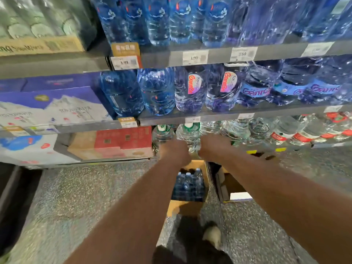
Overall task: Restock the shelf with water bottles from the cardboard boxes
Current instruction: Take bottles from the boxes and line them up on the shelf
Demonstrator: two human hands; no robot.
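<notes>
Both my arms reach forward to the lowest shelf (323, 144). My left hand (174, 151) and my right hand (214, 146) grip either side of a clear water bottle (188, 134) with a green-and-white cap, at the shelf's left end. Another clear bottle (162, 135) stands just left of it. On the floor below my arms lies an open cardboard box (204, 168) holding several blue-capped bottles (188, 184). A second open cardboard box (231, 184) lies to its right; what it holds is hidden.
Upper shelves (219, 56) carry rows of blue bottles with price tags. Boxed cases (122, 142) fill the shelves to the left. Red-labelled clear bottles (297, 137) line the low shelf to the right. My shoe (212, 236) stands on the speckled floor behind the boxes.
</notes>
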